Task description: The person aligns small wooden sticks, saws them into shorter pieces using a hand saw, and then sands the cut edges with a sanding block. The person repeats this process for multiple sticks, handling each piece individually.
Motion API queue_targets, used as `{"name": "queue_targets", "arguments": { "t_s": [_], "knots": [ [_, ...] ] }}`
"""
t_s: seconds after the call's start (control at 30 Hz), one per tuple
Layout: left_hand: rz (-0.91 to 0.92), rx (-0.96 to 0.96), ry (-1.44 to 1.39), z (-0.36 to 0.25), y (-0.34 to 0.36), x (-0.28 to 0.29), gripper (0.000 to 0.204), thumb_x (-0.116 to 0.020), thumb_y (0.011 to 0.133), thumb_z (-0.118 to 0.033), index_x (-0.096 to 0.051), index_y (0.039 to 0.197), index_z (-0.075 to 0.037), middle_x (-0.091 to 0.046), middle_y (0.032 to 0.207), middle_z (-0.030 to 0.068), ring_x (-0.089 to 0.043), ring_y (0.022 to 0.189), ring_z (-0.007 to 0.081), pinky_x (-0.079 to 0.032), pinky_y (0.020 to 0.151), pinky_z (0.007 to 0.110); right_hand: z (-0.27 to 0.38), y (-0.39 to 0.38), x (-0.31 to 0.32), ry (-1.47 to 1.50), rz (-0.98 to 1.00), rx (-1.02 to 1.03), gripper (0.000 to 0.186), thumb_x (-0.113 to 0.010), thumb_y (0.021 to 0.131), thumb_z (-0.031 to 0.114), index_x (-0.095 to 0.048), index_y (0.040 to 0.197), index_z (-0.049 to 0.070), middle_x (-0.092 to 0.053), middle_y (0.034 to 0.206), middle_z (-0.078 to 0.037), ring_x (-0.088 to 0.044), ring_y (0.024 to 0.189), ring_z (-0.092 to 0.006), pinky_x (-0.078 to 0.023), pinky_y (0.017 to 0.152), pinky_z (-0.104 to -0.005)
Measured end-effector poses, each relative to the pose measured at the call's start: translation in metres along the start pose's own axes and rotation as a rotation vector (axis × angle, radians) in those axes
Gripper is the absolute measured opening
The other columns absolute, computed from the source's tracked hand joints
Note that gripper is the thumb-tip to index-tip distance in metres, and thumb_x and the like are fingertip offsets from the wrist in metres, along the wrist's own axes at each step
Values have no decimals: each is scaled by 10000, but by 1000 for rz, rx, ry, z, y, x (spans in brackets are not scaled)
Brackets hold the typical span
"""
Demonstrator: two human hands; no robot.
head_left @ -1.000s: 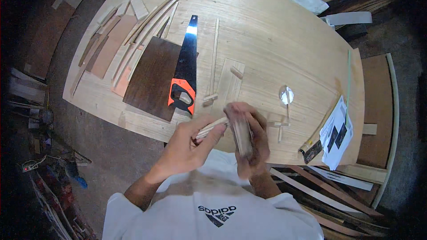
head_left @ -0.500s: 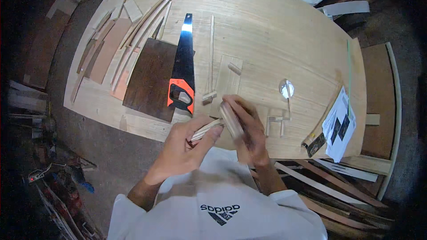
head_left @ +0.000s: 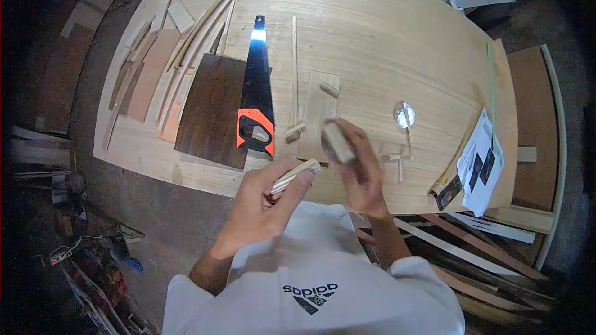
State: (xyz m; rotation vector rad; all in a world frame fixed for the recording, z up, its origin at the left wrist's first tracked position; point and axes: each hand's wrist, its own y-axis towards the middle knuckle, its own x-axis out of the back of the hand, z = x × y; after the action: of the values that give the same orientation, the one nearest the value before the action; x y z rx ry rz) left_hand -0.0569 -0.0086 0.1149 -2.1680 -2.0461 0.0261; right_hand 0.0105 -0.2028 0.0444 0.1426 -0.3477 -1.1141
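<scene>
Close to the table's front edge, my left hand [head_left: 267, 201] grips a short bundle of pale wood strips [head_left: 298, 175], their ends poking out past thumb and fingers. To its right, my right hand [head_left: 363, 177] holds a pale wooden block [head_left: 339, 141], smeared by motion and apart from the strips. Beyond the hands lies a thin flat board [head_left: 320, 108] with a small wood piece [head_left: 329, 89] on it. A long thin strip [head_left: 295, 68] and a short wood piece [head_left: 295, 129] lie just left of that board.
A handsaw [head_left: 256, 87] with an orange and black handle rests partly on a dark board [head_left: 211, 111]. Scrap strips [head_left: 198, 31] cover the table's left. Rightward are a shiny round disc [head_left: 404, 114], small joined sticks [head_left: 399, 160], a try square [head_left: 446, 192] and printed paper [head_left: 475, 167].
My right hand has moved right and away from my left with the block, opening a gap. The strips in my left hand have shifted slightly right and up.
</scene>
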Motion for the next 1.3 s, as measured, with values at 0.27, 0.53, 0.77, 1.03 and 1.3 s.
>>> {"name": "queue_targets", "arguments": {
  "t_s": [0.27,0.53,0.77,1.03,1.3],
  "knots": [
    [163,182,-493,30,27,-6,369,-437,1057,-307,-598,1185,-1,-582,909,33,-479,815,84,-378,726,248,-105,-14,35,-266,44,-313,578,-671,857,90,-506,1410,53,-498,1371,-206,-501,1263,-380,-408,1077,-459],
    [147,345,-932,54,42,-13,388,-447,1034,-309,-525,1250,4,-607,1011,84,-569,881,143,-443,820,275,-199,-38,66,-875,-5,-443,560,-650,903,215,-491,1438,169,-504,1381,-120,-434,1298,-339,-293,1072,-551],
    [69,319,-857,68,47,-19,382,-480,1034,-245,-506,1304,23,-628,1150,108,-614,958,163,-474,831,291,-240,-33,80,-1054,-50,-337,620,-673,876,154,-448,1453,189,-461,1427,-106,-394,1341,-335,-260,1088,-622],
    [-136,438,-738,121,44,-19,337,-556,1011,-181,-503,1290,-1,-620,1186,111,-668,1056,206,-564,921,336,-241,-59,51,-844,-159,-197,659,-727,855,210,-454,1447,117,-455,1421,-149,-423,1335,-340,-253,1118,-528],
    [-183,498,-647,154,48,-17,437,-562,999,-163,-422,1398,-54,-613,1179,131,-647,1088,247,-552,937,376,-238,-93,47,-895,165,-259,870,-840,723,275,-421,1469,118,-456,1447,-120,-384,1394,-315,-283,1111,-513]
  ]
}}
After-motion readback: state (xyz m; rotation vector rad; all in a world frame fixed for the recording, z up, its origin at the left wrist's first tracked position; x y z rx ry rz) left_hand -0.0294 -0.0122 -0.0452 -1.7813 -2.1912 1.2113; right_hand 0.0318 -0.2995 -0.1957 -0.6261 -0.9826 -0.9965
